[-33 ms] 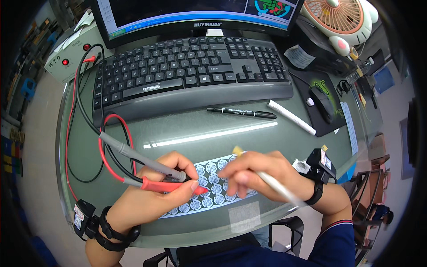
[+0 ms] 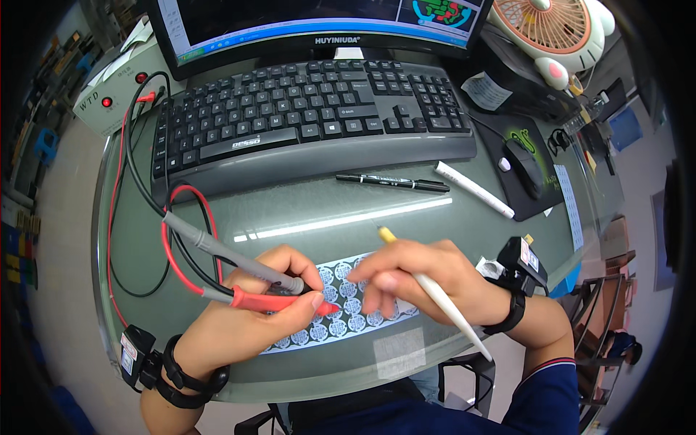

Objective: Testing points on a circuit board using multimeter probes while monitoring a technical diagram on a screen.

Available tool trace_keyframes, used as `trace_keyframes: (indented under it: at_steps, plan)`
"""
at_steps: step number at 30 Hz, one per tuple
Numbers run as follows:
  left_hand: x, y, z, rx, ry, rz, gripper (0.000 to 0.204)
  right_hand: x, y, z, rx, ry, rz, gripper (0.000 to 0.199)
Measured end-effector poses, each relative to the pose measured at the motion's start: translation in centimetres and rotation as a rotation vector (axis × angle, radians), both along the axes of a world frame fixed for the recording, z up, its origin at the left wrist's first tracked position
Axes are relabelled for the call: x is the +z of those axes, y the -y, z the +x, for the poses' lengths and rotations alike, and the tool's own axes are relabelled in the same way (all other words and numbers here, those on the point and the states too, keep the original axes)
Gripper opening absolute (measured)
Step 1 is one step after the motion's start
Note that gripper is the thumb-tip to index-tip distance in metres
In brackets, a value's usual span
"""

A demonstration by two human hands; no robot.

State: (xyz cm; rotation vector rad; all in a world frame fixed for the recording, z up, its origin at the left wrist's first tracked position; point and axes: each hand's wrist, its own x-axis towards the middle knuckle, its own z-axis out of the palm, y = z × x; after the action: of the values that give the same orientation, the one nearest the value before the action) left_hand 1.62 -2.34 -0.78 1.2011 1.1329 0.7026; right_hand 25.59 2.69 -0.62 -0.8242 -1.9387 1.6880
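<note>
Along the front edge of the bench (image 2: 290, 226), the round-patterned panel (image 2: 338, 330) runs left to right, partly beneath the left hand (image 2: 250, 322) and right hand (image 2: 428, 279): the left pinches the grey probe (image 2: 243, 264) and red probe (image 2: 268, 301), red tip over the panel; the right grips a white tool (image 2: 451, 314).

On the greenish bench (image 2: 275, 212) lie a keyboard (image 2: 312, 116), far; a black pen (image 2: 391, 183) and white marker (image 2: 475, 190), nearer; a mat (image 2: 516, 204), right; a patterned sheet (image 2: 353, 307), near.
</note>
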Motion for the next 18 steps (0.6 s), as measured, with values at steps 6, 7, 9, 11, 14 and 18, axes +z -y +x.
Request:
trace_keyframes:
  at_steps: [6, 7, 9, 11, 14, 18]
  plan:
    - [-0.8, -0.1, 0.1, -0.032, -0.008, 0.144, 0.022, 1.6, -1.6, -4.1, 0.047, -0.011, 0.275, 0.029]
    - [-0.9, 0.0, 0.1, -0.035, -0.014, 0.146, 0.022, 1.6, -1.9, -4.7, 0.044, -0.017, 0.277, 0.029]
    - [-1.0, -0.1, 0.2, -0.013, 0.043, 0.088, 0.025, 0.8, -2.6, -5.7, 0.147, -0.093, 0.184, 0.031]
    - [-0.9, -0.2, 0.2, -0.017, 0.014, 0.078, 0.024, 0.4, -2.6, -5.8, 0.124, -0.17, 0.254, 0.027]
    - [-0.3, -0.3, 0.4, 0.004, -0.049, 0.146, 0.023, 1.2, -2.3, -4.1, 0.017, 0.049, 0.493, 0.028]
    - [-0.8, -0.5, 0.0, -0.019, 0.099, -0.007, 0.022, 1.1, -1.9, -0.3, -0.064, 0.062, 0.26, 0.026]
